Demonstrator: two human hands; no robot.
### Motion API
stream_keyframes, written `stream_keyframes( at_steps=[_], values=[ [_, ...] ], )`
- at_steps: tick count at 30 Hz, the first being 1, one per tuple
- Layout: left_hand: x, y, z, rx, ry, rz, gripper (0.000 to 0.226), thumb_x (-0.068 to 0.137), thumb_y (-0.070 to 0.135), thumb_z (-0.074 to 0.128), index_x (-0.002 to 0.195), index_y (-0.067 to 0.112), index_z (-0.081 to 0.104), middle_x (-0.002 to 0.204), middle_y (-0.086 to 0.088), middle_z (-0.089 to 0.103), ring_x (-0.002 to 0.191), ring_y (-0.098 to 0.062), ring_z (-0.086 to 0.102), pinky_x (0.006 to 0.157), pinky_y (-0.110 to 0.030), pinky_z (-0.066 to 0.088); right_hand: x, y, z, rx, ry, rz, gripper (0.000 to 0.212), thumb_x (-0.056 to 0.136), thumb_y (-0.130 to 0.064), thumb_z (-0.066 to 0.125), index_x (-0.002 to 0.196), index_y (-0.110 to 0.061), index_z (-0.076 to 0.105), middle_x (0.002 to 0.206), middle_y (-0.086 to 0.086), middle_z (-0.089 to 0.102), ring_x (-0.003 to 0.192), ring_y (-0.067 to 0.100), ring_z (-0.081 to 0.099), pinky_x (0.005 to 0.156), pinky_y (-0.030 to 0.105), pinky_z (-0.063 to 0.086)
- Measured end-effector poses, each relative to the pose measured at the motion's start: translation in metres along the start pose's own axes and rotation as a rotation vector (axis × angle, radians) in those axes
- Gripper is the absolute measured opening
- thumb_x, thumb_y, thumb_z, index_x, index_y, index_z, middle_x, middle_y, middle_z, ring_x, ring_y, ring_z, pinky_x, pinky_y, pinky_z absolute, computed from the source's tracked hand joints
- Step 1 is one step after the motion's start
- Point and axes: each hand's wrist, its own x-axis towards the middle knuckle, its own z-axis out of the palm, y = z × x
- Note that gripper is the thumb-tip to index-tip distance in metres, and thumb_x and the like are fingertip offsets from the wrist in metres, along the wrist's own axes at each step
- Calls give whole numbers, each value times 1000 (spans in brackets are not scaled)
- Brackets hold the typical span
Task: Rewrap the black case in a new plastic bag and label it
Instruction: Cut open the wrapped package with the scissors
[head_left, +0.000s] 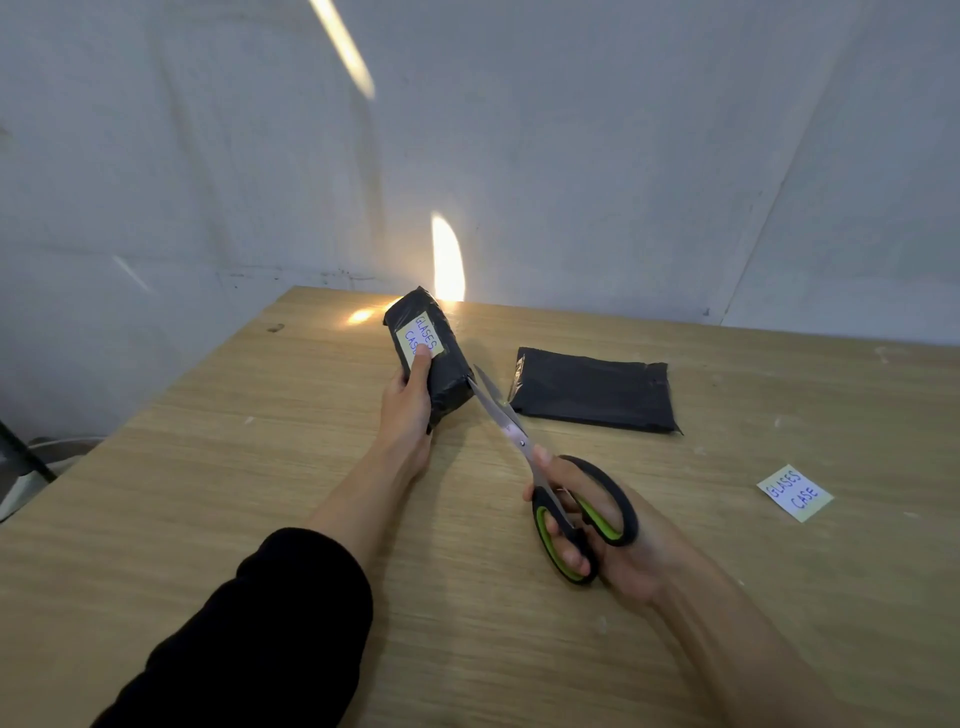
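Grip: my left hand (408, 405) clasps the case (447, 374), long axis pointing away.
Cut: my right hand (644, 556) holds scissors (519, 436), blades parted at its near-right corner.

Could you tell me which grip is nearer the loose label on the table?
Right. The right grip, holding scissors, sits left of the loose label; the left grip is farther left, on the package.

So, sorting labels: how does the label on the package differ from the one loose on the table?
The package label sits on the black package, partly under the left hand; the loose label lies alone on the table, fully showing. Both read GLASES CASE in blue.
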Motion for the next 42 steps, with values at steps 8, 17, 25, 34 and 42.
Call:
stream_keyframes(
  at_steps=[8,17,25,34,42],
  values=[
    [-4,-1,-1,-7,-4,55,38,96,39,51,124,14,57,116,-5,68,100,-18,66,82,-29,54,1,2,7,-480,255,-142,66,56,-73,72,86,-15,63,63,3,56,46,17,51,44,28,41],
    [-12,0,1,11,-38,61,38,97,39,47,123,14,58,114,-7,69,96,-16,67,78,-26,54,13,-2,24,-660,352,-230,55,65,-70,68,81,-19,57,60,-5,50,52,9,46,50,22,36],
    [-12,2,-1,-48,-65,12,31,97,35,50,116,12,59,98,-3,71,75,-8,71,62,-21,57,21,-3,16,33,-17,-120,67,69,-68,67,95,-7,60,62,1,49,43,12,42,41,23,35],
    [-14,0,1,50,-114,11,39,94,35,54,123,9,57,109,-10,70,98,-21,68,88,-36,53,32,-5,22,146,47,-67,71,65,-65,65,101,-3,62,59,0,50,40,9,41,39,20,33],
    [-12,-2,-1,81,-152,20,44,92,37,57,123,6,58,111,-11,71,104,-25,67,90,-38,53,40,-6,18,241,33,-65,72,64,-67,63,102,-5,61,59,0,48,37,9,40,37,19,31]
  ],
)
